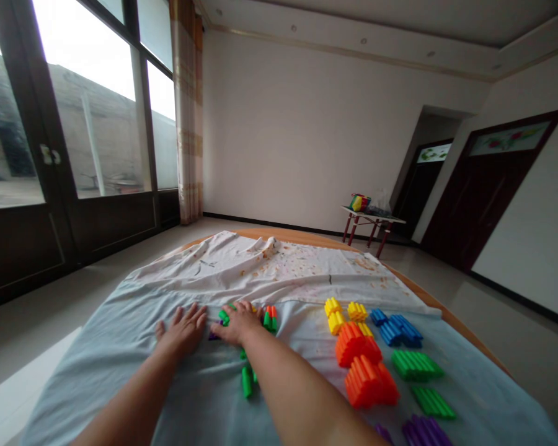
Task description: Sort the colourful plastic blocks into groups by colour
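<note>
Edges: the far curved rim of a round wooden counter shows past a pale blue sheet; that sheet hangs beyond the near left side, and a stained white cloth lies bunched across the far half.

Room to move: pale blue sheet stretches left of the left hand to the cloth's edge, and the white cloth lies ahead of both hands.

In the way: right of the right hand stand sorted piles of yellow, blue, orange, green and purple ribbed plastic blocks.

Around: glass doors run along the left; a small red-legged counter stands well off to the right.

Task's things: a small green block sits just under the right fingers, a purple block between the hands, and green sticks just below.

Fingers: spread apart on both hands, palms down, clamped on nothing.
</note>
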Tool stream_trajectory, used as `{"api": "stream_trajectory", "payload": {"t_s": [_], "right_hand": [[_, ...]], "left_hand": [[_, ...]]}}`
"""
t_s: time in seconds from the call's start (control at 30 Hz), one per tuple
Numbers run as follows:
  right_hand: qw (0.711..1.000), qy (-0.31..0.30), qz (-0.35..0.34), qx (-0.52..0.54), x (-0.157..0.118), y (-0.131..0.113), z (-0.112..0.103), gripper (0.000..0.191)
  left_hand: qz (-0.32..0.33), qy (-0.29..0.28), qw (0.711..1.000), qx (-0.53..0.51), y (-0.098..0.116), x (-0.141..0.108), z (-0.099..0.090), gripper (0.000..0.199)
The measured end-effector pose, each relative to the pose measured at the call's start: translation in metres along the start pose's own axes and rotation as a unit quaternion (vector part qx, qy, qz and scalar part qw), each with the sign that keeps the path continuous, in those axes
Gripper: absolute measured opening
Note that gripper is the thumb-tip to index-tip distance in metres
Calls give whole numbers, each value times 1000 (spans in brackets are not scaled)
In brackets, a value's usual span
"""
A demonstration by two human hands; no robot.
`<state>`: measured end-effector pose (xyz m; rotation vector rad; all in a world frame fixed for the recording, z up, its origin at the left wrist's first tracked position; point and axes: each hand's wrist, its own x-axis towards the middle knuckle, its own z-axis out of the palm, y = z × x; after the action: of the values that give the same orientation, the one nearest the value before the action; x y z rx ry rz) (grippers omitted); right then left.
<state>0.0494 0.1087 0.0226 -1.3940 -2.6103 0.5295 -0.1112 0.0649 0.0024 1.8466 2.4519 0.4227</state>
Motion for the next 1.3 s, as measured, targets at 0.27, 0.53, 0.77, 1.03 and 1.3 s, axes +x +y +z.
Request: {"api": "stream_trajectory", "payload": {"t_s": [0.27, 0.53, 0.77, 1.03, 1.3], "right_hand": [[999, 7, -41, -30, -19, -3, -4, 63], [995, -35, -77, -50, -95, 10, -18, 51], [983, -151, -70, -76, -148, 18, -56, 37], [994, 63, 62, -58, -72, 37, -59, 52], [997, 39, 66, -22, -62, 25, -14, 50]], "left_hand": [[-30, -39, 999, 15, -7, 20, 9, 55], [-67, -45, 997, 13, -11, 30, 15, 64], [-74, -32, 997, 6, -12, 36, 15, 66], [-25, -4, 999, 42, 1, 12, 6, 57], [105, -71, 991, 42, 27, -29, 9, 48]]}}
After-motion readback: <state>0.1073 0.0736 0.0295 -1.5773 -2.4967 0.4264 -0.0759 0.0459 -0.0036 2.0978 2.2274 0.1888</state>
